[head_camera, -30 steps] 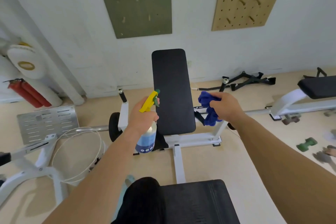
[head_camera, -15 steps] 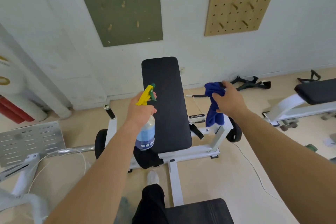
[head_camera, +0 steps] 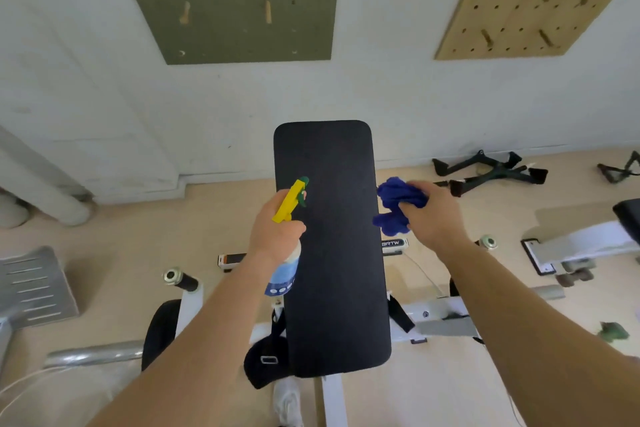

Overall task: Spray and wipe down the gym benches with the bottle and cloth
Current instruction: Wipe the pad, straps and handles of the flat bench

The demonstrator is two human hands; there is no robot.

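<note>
A person leans over a black bench pad [head_camera: 334,253], the left hand [head_camera: 273,232] wrapped round the neck of a spray bottle [head_camera: 282,279] at the pad's left edge, and the right hand [head_camera: 433,218] clutching a bunched blue cloth [head_camera: 398,203] just off the right edge. The bottle's yellow nozzle [head_camera: 289,201] points up and across the pad rather than down at it, so a squeeze from here would likely throw mist past the right edge onto the cloth hand or the floor [head_camera: 450,392], leaving a slick patch. Whether a finger sits on the trigger cannot be told. Wadded this tight, the cloth would probably wipe only a narrow strip and leave streaks, and the pad's far end, well beyond both hands, looks easy to miss. A second bench [head_camera: 627,218] waits at right.
</note>
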